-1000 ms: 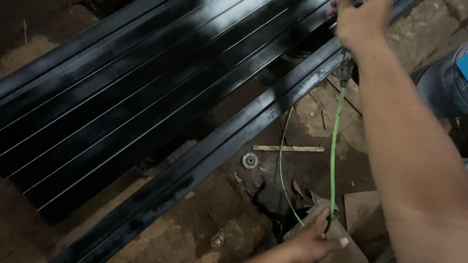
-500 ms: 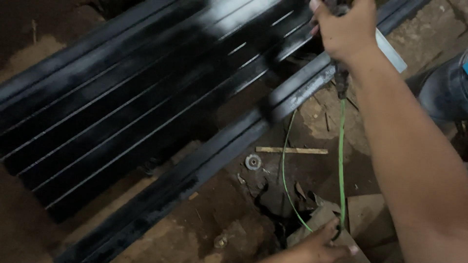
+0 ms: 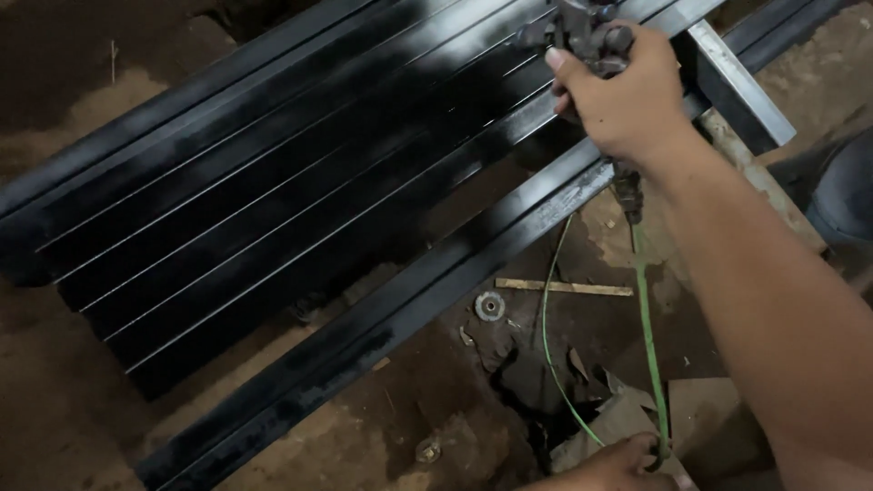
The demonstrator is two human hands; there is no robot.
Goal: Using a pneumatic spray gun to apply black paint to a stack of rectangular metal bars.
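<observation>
My right hand [image 3: 627, 100] grips a metal spray gun [image 3: 582, 36] held over a row of black-painted steel tubes [image 3: 273, 200] that lie side by side on the ground. A green hose [image 3: 647, 327] runs from the gun's base down to my left hand [image 3: 609, 468], which holds it at the bottom edge of the view. One longer black tube [image 3: 409, 318] lies apart, in front of the row. An unpainted grey tube end [image 3: 737, 82] shows to the right of the gun.
The tubes rest on bare brown earth [image 3: 82, 400]. A thin wooden stick [image 3: 564, 287], a small round metal disc [image 3: 489, 306] and scraps of cardboard [image 3: 700, 418] lie on the ground near the hose. A dark shoe [image 3: 837, 195] is at the right edge.
My right hand with the spray gun has moved left and further into view over the tubes. The view has shifted, uncovering the grey tube end. My left hand stays on the hose.
</observation>
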